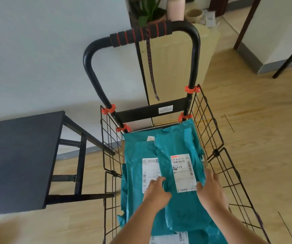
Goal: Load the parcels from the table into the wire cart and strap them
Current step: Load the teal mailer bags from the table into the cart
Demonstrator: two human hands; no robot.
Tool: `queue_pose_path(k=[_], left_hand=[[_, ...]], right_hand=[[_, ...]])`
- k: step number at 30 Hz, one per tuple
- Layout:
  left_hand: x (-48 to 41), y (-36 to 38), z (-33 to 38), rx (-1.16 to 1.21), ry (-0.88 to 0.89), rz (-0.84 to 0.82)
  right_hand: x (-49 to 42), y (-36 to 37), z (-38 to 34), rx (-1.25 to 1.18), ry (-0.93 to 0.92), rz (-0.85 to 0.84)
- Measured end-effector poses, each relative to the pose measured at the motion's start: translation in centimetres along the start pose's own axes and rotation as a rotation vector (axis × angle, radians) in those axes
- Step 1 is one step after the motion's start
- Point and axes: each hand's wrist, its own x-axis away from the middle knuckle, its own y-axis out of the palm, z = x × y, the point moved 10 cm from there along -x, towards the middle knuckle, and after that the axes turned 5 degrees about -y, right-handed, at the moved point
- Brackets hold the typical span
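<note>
Top parcel point(184, 175) — between left hand point(156, 191); right hand point(210, 189).

parcels point(182, 143): glossy teal plastic | cart point(210, 131): black metal wire | floor point(258, 124): pale wood

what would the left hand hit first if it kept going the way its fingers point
The left hand points forward, up the cart toward its handle. Its fingertips already rest on the teal parcel with the white label, so it would likely just slide along that parcel; depth is hard to judge.
</note>
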Motion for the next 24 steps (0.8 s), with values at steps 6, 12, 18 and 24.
queue_pose_path(k=[6,12,18,24], left_hand=[[1.7,-2.6,-0.4,-0.112,0.044,0.055],[4.0,-5.1,-2.2,-0.236,0.107,0.154],[7.0,-9.4,-7.5,-0.269,0.138,0.335],[11.2,-14.0,-16.0,-0.085,0.12,0.522]], right_hand=[[1.2,0.0,-4.2,0.044,-0.207,-0.033],[4.3,1.6,-7.8,0.183,-0.32,-0.121],[8.2,4.7,-11.7,0.172,-0.346,-0.207],[13.7,8.1,-18.7,0.187,-0.492,-0.241]])
